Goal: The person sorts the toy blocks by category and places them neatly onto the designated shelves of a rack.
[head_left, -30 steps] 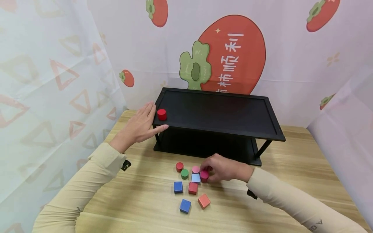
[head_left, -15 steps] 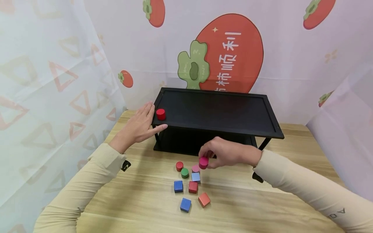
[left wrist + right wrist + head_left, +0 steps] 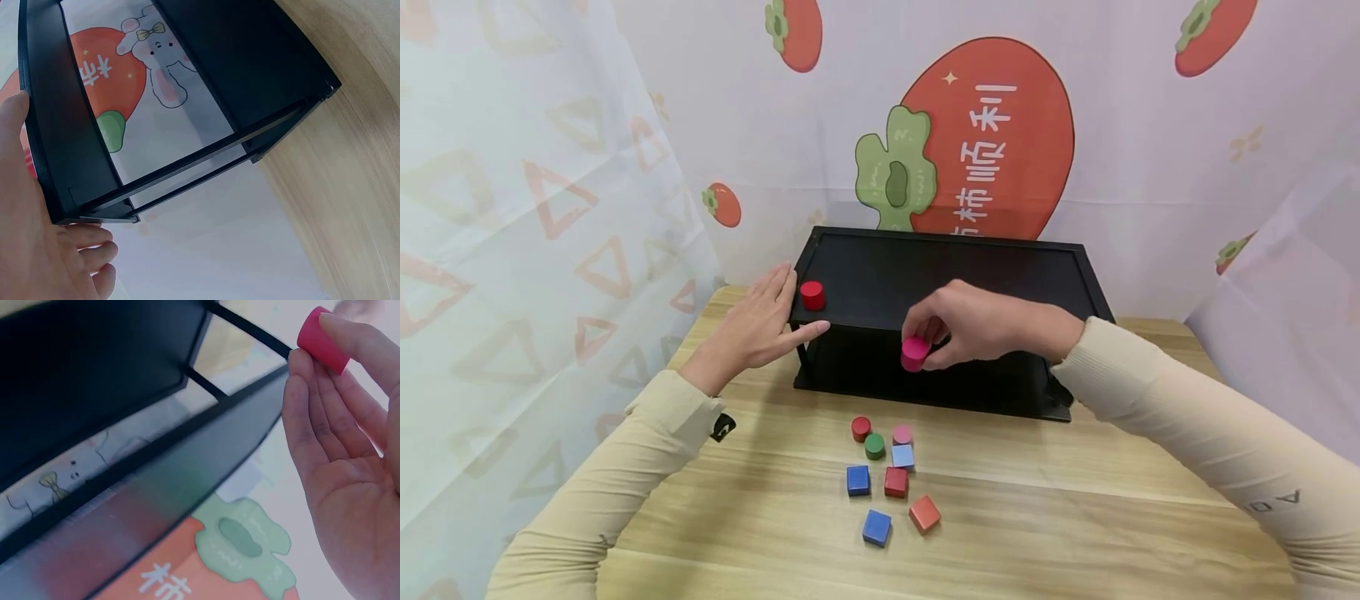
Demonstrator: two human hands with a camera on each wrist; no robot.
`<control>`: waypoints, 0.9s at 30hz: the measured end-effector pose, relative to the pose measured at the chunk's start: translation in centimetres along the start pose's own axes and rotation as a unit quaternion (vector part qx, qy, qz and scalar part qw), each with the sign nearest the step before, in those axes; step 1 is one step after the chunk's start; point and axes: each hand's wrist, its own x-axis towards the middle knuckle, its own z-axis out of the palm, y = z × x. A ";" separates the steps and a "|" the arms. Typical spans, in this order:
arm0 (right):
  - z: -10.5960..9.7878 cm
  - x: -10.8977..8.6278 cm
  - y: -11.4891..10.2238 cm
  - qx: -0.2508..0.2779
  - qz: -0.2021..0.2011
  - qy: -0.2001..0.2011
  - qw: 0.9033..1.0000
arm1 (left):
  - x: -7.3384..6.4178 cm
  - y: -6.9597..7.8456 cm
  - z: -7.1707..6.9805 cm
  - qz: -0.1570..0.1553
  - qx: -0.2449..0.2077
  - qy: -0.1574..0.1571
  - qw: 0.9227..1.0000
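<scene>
In the head view, my right hand (image 3: pixel 973 321) pinches a magenta cylinder block (image 3: pixel 914 354) between thumb and fingertips, in front of the upper board's front edge. The right wrist view also shows this cylinder block (image 3: pixel 323 340) at the fingertips. My left hand (image 3: pixel 752 325) rests against the left end of the black two-tier shelf (image 3: pixel 992 271), fingers straight along the side and thumb along the front edge. In the left wrist view, the hand (image 3: pixel 31 237) touches the shelf's corner. A red cylinder block (image 3: pixel 812 296) stands on the upper board's front left corner.
On the wooden table (image 3: pixel 760 508) before the shelf lie a red cylinder (image 3: pixel 861 428), a green cylinder (image 3: pixel 874 446) and a pink cylinder (image 3: pixel 902 435). Near them are a light blue cube (image 3: pixel 903 457), a dark blue cube (image 3: pixel 858 480) and several other cubes. A printed curtain hangs behind.
My right hand has lifted the magenta cylinder block off the table, from beside the pink cylinder, and carried it up and forward to the shelf's front. My left hand stays put.
</scene>
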 end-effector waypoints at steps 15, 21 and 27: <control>-2.3 6.2 1.0 -0.020 0.047 0.027 0.998 | 0.1 -0.1 -0.2 -0.005 0.003 -0.006 1.000; -2.5 8.0 1.8 -0.015 0.063 0.033 0.997 | 0.1 -0.1 -0.2 -0.005 -0.002 -0.002 1.000; -2.2 9.0 2.0 -0.011 0.077 0.021 0.997 | 0.2 -0.3 -0.1 -0.006 -0.001 -0.006 1.000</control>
